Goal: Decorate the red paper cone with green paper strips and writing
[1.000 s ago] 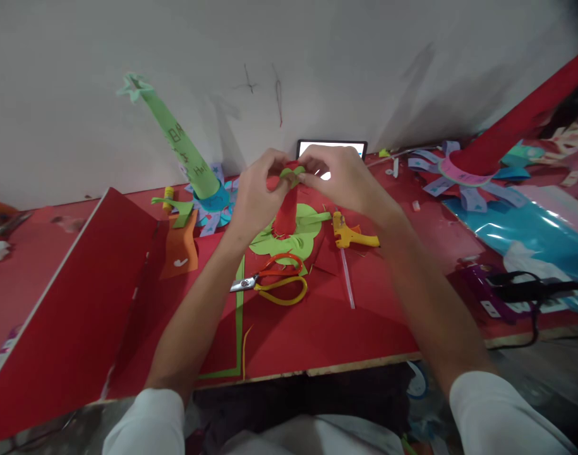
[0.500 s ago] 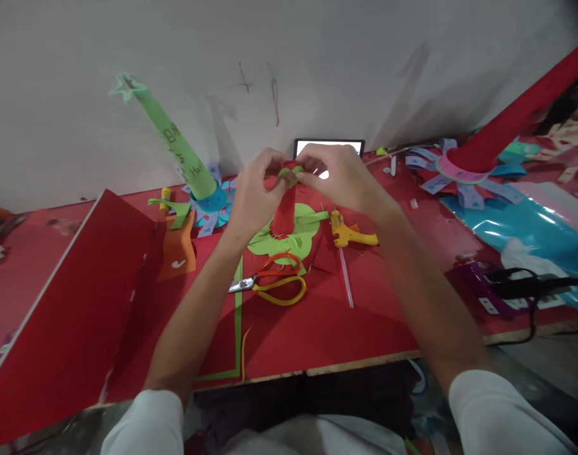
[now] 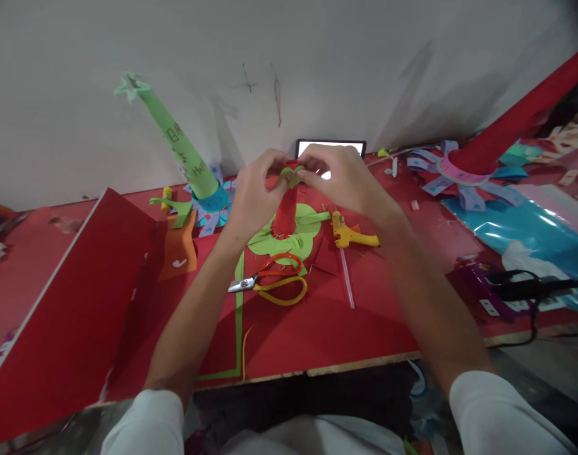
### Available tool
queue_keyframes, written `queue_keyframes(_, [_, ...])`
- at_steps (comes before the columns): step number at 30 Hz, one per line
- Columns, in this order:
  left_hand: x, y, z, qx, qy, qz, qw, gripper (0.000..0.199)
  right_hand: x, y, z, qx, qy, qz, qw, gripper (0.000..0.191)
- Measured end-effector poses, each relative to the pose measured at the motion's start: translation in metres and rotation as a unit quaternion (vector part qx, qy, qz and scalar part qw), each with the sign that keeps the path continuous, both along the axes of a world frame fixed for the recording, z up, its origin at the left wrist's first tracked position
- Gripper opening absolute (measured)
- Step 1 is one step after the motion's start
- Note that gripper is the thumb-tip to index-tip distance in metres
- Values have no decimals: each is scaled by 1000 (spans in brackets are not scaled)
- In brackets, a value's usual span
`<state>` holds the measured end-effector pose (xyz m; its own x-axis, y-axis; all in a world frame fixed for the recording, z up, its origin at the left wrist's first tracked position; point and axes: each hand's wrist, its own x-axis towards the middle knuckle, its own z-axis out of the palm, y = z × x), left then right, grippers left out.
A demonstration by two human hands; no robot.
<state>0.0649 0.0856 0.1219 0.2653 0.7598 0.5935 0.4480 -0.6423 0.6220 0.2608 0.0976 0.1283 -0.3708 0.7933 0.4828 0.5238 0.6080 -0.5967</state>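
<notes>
Both hands meet at the top of a red paper tube, which stands upright on a green flower-shaped paper base. My left hand has its fingers closed on a small green paper piece at the tube's upper end. From the other side my right hand pinches the same piece between thumb and fingers. Part of it is hidden by the fingertips. Scissors with orange and yellow handles lie just in front of the base. To its right rests a yellow glue gun with a clear stick.
A green paper cone stands at the left, near a glue stick and orange paper. A red board slants up at the far left. On the right are a red cone, blue sheet and purple device. Behind, a lit tablet leans.
The view has shifted very slightly. Both hands stay at the tube's top, with only small finger movement on the green piece.
</notes>
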Motion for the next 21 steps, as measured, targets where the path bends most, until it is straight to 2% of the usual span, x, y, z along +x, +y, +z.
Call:
queue_keyframes(10, [2, -9, 8, 17, 39, 40, 998, 14, 0, -1, 0, -12, 5, -2, 1000, 27])
queue_keyframes(21, [-2, -9, 7, 38, 65, 56, 996, 17, -2, -2, 1, -2, -12, -12, 1000, 25])
